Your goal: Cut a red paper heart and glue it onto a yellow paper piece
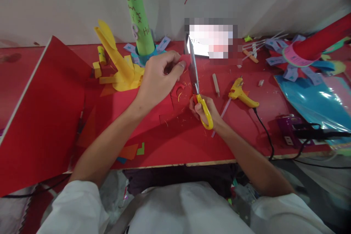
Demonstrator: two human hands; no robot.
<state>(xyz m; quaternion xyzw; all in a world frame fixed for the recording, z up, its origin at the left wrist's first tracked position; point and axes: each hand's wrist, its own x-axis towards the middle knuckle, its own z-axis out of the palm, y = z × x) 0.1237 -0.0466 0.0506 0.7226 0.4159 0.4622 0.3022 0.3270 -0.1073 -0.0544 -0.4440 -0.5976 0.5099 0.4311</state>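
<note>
Between the thumb and fingers of my left hand (160, 76) is a small piece of red paper (185, 60). My right hand (207, 111) grips a pair of scissors (205, 111) with yellow handles, blades pointing up and away from me. The blades stand right beside the red piece; whether they touch it I cannot tell. Beneath my hands lie red paper scraps (178, 90) and thin shavings on the red tabletop (175, 150).
A yellow glue gun (241, 93) with a cord lies at right. Behind my left hand stand a green paper tube (139, 18) and a yellow paper shape (123, 67). A large red board (46, 117) leans at left. A lit screen (211, 40) is at the back.
</note>
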